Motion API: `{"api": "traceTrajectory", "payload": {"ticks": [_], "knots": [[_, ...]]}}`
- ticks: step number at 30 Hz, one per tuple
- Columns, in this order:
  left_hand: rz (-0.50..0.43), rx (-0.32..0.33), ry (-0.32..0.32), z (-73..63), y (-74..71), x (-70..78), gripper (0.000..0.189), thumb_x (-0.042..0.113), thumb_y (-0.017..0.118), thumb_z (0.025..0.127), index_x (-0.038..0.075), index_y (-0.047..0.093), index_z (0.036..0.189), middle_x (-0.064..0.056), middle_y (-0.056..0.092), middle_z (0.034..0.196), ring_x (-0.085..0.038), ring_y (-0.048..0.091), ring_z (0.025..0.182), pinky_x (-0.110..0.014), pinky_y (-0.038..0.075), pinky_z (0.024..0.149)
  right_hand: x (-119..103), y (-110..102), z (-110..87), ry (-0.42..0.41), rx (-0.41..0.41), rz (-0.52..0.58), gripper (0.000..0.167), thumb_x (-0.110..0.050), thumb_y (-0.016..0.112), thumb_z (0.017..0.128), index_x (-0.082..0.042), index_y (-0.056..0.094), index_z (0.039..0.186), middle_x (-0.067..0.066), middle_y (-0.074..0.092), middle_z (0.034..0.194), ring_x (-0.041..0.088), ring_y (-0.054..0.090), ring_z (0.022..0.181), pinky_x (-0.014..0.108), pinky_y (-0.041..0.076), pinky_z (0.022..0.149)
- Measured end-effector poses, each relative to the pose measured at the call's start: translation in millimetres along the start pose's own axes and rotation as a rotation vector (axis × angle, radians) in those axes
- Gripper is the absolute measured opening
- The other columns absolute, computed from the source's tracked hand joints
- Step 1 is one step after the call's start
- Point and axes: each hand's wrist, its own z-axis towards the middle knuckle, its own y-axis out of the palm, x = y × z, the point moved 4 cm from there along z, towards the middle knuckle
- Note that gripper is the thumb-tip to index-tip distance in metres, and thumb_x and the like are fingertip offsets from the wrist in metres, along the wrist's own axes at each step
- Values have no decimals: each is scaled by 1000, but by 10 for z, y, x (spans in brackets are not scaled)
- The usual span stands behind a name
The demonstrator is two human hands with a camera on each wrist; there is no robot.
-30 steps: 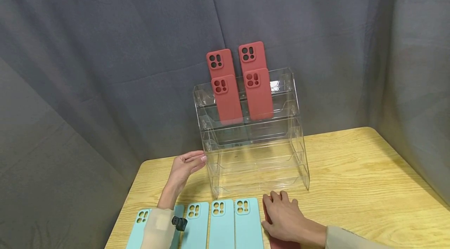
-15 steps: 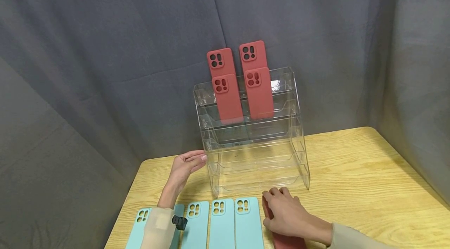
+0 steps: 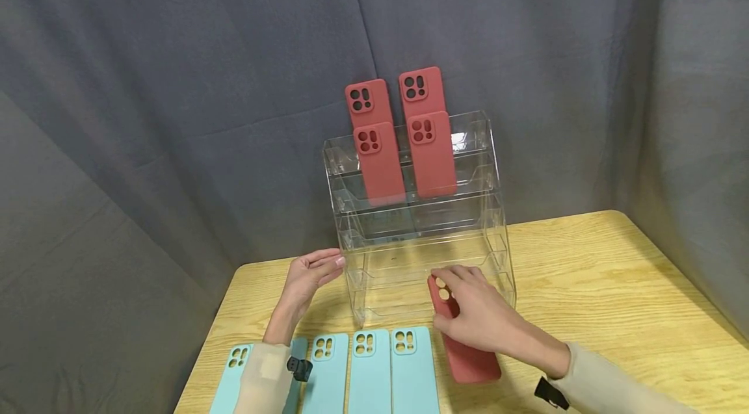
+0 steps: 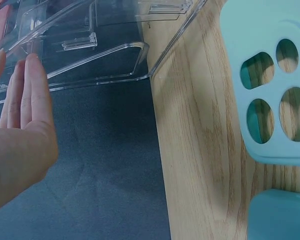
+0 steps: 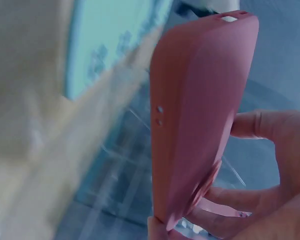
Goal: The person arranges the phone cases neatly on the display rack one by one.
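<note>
phone case [image 3: 471,362], red, is pinched by fingers of the right hand [image 3: 482,313] at five o'clock from the clear rack [image 3: 418,232]. left hand [image 3: 310,276] touches the rack's eight o'clock side, fingers straight, pressed together.

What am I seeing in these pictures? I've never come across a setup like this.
There is no machine, just a person's bare hands. The wide picture comes from a head-worn camera; the two close-ups come from wrist cameras. The right hand holds a red phone case. The left hand, fingers fairly straight, is at the side of a clear tiered display rack. Four more red phone cases stand in its upper tiers. Turquoise phone cases lie in a row on the wooden table.
</note>
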Motion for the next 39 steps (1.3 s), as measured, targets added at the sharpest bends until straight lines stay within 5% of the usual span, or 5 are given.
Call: {"api": "traceTrajectory", "payload": {"ticks": [8,18,22,33,39], "knots": [[-8,-3,3,11,14,20,40,10,78,95,-3,68,131,-7,80,116,-16,78,106,-32,65,98,-45,-451,376,-21,162,68,71,-21,76,83,-6,55,149,17,59,147,40,50,133,62,53,102],[-3,7,-1,0,10,-8,39,9,78,95,-3,68,131,-20,75,127,-25,77,114,-32,65,98,-100,-782,791,-117,406,-28,75,-22,77,83,-3,52,151,22,52,152,47,41,141,73,45,107],[-2,11,-1,1,4,-6,39,9,78,95,-3,68,130,-9,79,117,-24,77,113,-32,65,98,-109,-847,950,-149,482,-46,75,-22,77,82,-5,53,150,21,52,151,46,40,141,71,46,103],[-11,12,-3,-7,-4,0,38,9,78,95,-3,68,130,-3,81,112,-13,79,103,-31,65,98,-3,-889,1283,-213,638,-155,73,-23,77,83,-5,52,150,23,51,154,50,37,146,67,47,91],[-7,9,3,-9,0,-10,39,10,79,95,-3,69,130,-14,78,122,-15,78,105,-32,64,99,62,-811,1403,-219,643,-236,74,-23,76,86,-4,49,153,25,48,156,53,35,148,70,47,94]]}}
